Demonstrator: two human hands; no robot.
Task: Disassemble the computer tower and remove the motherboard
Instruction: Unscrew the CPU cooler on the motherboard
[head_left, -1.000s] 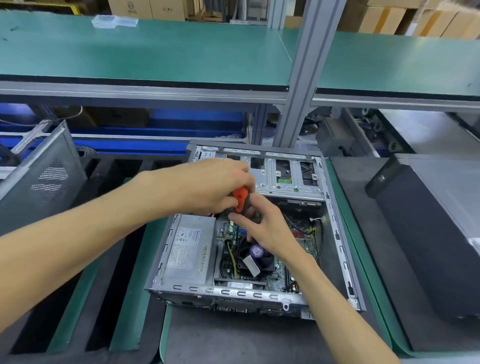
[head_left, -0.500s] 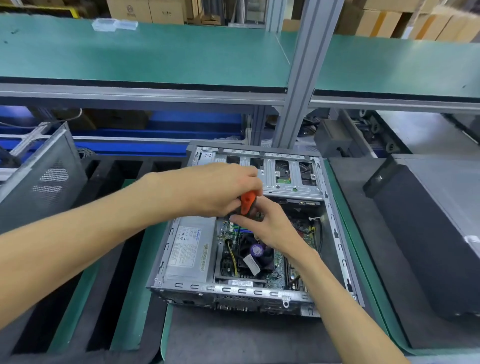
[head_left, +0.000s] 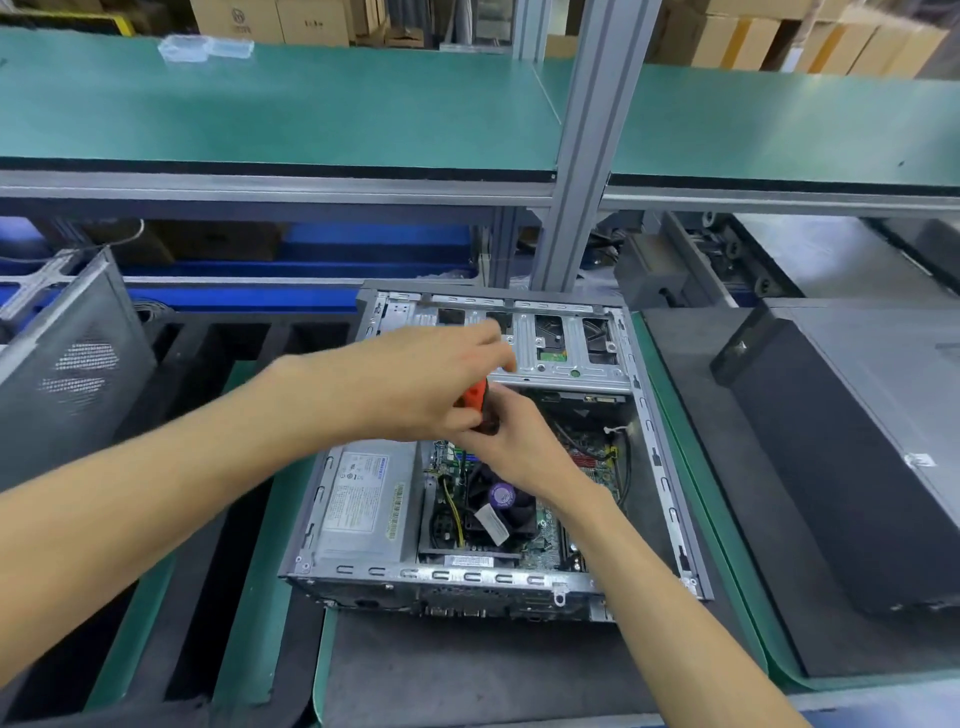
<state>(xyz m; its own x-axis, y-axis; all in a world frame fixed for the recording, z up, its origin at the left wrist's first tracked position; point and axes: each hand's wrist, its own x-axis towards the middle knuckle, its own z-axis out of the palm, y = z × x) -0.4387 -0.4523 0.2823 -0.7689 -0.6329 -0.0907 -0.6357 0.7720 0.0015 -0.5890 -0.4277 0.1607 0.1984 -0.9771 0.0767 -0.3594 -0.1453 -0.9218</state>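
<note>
Computer tower (head_left: 493, 447) open on counter (head_left: 467, 670), motherboard (head_left: 587, 467) still inside, right of centre. Both hands unmoved over last second. Left hand (head_left: 410, 384) fingers now loosening atop orange screwdriver (head_left: 474, 396); right hand (head_left: 511, 441) fingers clamped lower on it. Likely mid-turn regrip; screw hidden.
</note>
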